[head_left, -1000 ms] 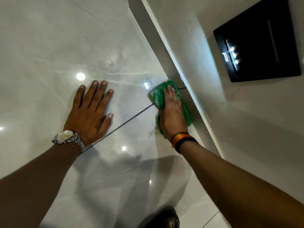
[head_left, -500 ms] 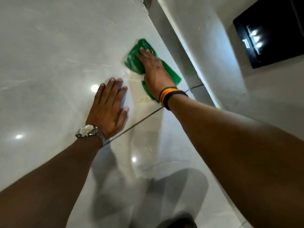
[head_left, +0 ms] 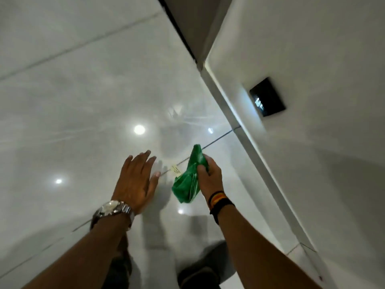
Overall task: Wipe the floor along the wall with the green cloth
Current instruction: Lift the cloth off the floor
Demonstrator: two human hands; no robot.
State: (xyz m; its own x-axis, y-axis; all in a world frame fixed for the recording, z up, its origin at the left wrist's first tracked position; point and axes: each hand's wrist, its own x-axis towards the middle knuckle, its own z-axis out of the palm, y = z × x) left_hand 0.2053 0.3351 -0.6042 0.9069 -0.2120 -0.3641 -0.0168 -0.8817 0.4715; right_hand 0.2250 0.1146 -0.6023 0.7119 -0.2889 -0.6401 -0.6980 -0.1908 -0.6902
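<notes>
My right hand (head_left: 209, 177) grips the green cloth (head_left: 188, 184), bunched and lifted off the glossy white tile floor (head_left: 83, 101); a small white label hangs from its left side. My left hand (head_left: 136, 180), with a metal watch on the wrist, hovers open with fingers together just left of the cloth, above a dark grout line. The wall (head_left: 312, 163) with its pale skirting (head_left: 250, 142) runs diagonally along the right, a short way from the cloth.
A black switch panel (head_left: 267, 97) with small lit marks sits on the wall. A dark door edge (head_left: 179, 28) stands at the top by the wall's corner. My knees and a dark shoe (head_left: 198, 276) show at the bottom.
The cloth was pressed flat on the floor under my right hand; now it is bunched and lifted. My left hand has come up off the tile. The view has pulled back from the floor.
</notes>
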